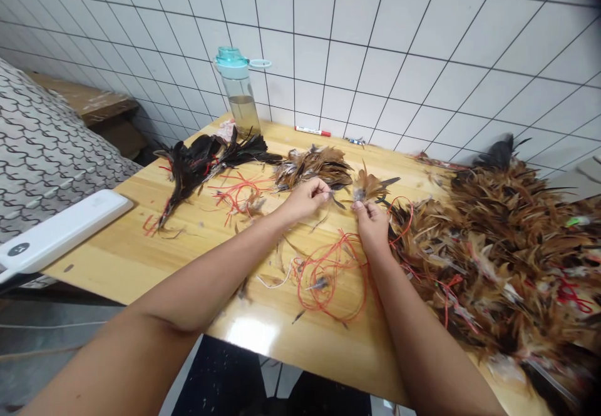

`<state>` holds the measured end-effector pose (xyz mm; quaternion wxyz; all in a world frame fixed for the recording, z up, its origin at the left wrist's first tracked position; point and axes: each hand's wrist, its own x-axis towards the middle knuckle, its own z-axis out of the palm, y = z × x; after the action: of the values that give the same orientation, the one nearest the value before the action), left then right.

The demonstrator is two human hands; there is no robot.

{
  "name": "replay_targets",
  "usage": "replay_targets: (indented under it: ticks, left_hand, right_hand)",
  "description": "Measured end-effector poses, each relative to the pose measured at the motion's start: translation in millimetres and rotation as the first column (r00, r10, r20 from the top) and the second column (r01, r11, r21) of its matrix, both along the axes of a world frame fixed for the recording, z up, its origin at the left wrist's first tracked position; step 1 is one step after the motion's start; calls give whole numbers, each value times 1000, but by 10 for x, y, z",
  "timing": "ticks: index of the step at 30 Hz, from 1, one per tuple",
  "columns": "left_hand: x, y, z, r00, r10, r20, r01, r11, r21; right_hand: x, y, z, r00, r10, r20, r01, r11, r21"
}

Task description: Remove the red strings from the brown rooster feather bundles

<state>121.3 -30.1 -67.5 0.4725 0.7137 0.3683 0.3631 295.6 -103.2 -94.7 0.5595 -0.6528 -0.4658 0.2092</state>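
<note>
**Two hands on a small tuft of brown feathers**

A small bunch of brown feathers (369, 186) stands just above the right hand (372, 221), whose fingers are closed around its base, at the middle of the wooden table (141, 247). The left hand (307, 197) sits just beside it, fingertips pinched together on something thin near the bunch; what exactly it pinches is too small to tell. Both forearms reach in from the lower edge of the view.

Below the hands a loose tangle of red string (328, 278) lies on the tabletop, touching the right wrist. Behind the left hand rests a small heap of brown feathers (312, 166). To the right, a large pile of brown and rust feathers (507, 247) covers that end of the table. To the left lie more red strands (237, 194) and a bundle of black feathers (201, 159).

At the back edge stand a clear water bottle (241, 94) with a teal lid and a red-capped marker (312, 131), before a white tiled wall (399, 40). A white flat device (61, 228) overlaps the table's left corner.
</note>
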Motion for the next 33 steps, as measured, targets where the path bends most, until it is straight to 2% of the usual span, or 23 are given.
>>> replay_targets:
  ticks: [5, 11, 15, 18, 22, 25, 29, 33]
  left_hand:
    - [49, -71, 4, 973, -46, 226, 87, 981, -176]
    - [108, -146, 13, 860, -23, 510, 246, 894, -375]
    - [106, -140, 15, 806, 9, 592, 296, 860, -416]
    - [102, -115, 5, 797, 15, 604, 314, 844, -435]
    - [112, -73, -28, 863, -34, 503, 261, 883, -389]
    - [117, -55, -49, 928, -104, 357, 211, 937, -278]
    - [100, -65, -37, 990, -118, 72, 121, 992, -34]
    - [77, -83, -12, 986, -99, -136, 131, 960, 246]
  right_hand:
    - [-3, 10, -22, 999, 41, -11, -42, 999, -17]
    - [-19, 12, -19, 999, 48, -13, -48, 999, -25]
    - [-33, 3, 9, 999, 50, 5, -49, 998, -41]
    - [-41, 1, 23, 999, 49, -5, -49, 998, -41]
    - [-43, -6, 30, 999, 40, 10, -39, 998, -41]
    - [-41, -8, 23, 999, 34, 17, -33, 999, -43]
    - [-42, -5, -7, 998, 44, 41, -42, 997, -57]
    - [-45, -3, -24, 991, 66, 112, -63, 997, -37]
